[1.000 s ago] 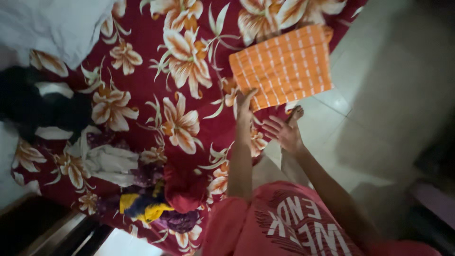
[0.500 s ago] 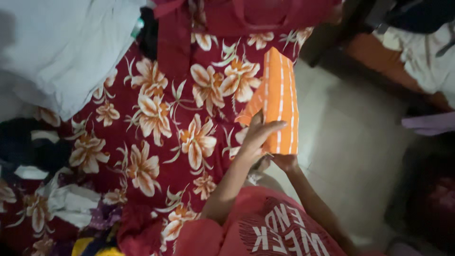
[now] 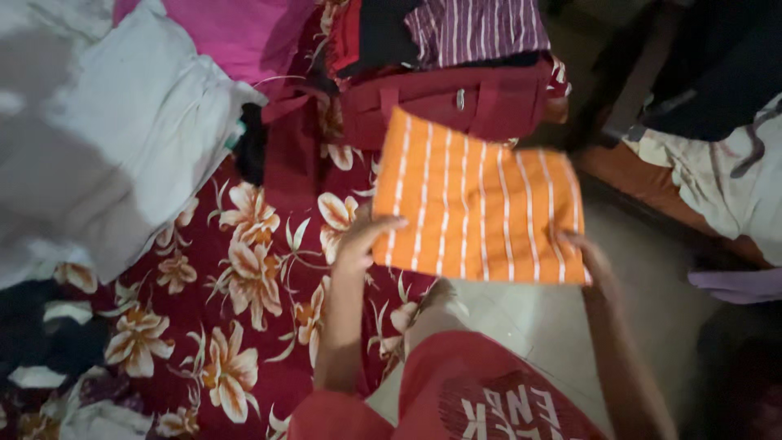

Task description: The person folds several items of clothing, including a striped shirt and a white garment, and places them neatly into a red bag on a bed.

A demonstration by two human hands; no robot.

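Two hands hold one folded orange cloth with white stripes [image 3: 476, 204]. My left hand [image 3: 362, 240] grips its near left corner; my right hand [image 3: 588, 254] pinches its near right corner, though blur hides the fingers. The cloth's far edge overlaps a maroon bag [image 3: 464, 102]. Left of the cloth lies a red floral bedsheet [image 3: 236, 318], then a white garment [image 3: 122, 163].

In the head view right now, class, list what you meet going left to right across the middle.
White cloth → flowered red sheet → left hand → orange striped cloth → right hand → pale crumpled fabric.
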